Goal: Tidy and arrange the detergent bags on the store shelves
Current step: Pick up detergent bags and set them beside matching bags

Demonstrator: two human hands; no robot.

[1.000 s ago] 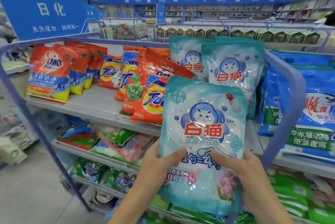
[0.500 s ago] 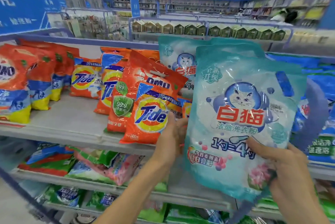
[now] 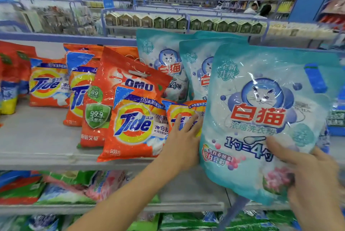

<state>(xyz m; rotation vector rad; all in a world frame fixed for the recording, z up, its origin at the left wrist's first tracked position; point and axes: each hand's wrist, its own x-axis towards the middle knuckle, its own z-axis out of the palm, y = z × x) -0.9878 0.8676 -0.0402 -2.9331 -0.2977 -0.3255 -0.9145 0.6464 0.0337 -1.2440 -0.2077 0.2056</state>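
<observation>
**Q:** Head view: where was the teal detergent bag?

**A:** The teal detergent bag (image 3: 261,118) was held upright in front of the shelf (image 3: 37,146). It partly covered two matching teal bags (image 3: 160,62) standing behind it.

**Q:** What was the state of the fingers?

**A:** The right hand (image 3: 313,180) gripped the bag's lower right corner, thumb on the front, fingers behind. The left hand (image 3: 183,141) had straight, spread fingers resting on a small orange bag (image 3: 183,113), just beside the teal bag's left edge. A larger orange bag (image 3: 134,124) leaned further left.
</observation>
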